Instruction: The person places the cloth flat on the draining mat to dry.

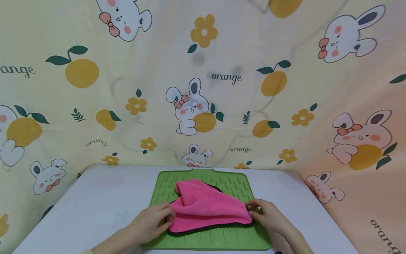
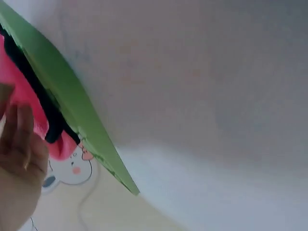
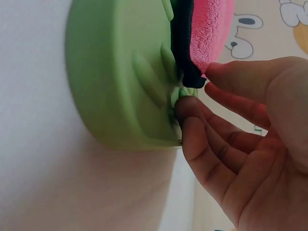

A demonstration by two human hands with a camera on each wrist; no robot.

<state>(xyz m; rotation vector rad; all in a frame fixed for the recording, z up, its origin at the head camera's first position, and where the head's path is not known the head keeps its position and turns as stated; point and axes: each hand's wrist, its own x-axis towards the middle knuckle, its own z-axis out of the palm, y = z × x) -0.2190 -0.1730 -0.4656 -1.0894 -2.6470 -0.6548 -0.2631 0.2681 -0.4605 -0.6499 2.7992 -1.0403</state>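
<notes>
A pink towel [image 1: 209, 204] with black edging lies loosely folded and wrinkled on a green ridged mat [image 1: 206, 243]. My left hand [image 1: 153, 220] is at the towel's left edge, fingers curled against it; in the left wrist view the hand [image 2: 21, 163] is partly cut off by the frame. At the towel's right corner, my right hand [image 1: 268, 213] pinches the edge. The right wrist view shows the thumb of that hand [image 3: 269, 130] on the pink pile [image 3: 211, 33] by the black-trimmed corner, with the other fingers bent below.
The mat rests on a white table [image 1: 95, 201]. Behind and beside the table hangs a cream curtain [image 1: 177, 53] printed with rabbits, oranges and flowers. A raised rim [image 3: 96, 96] runs round the mat.
</notes>
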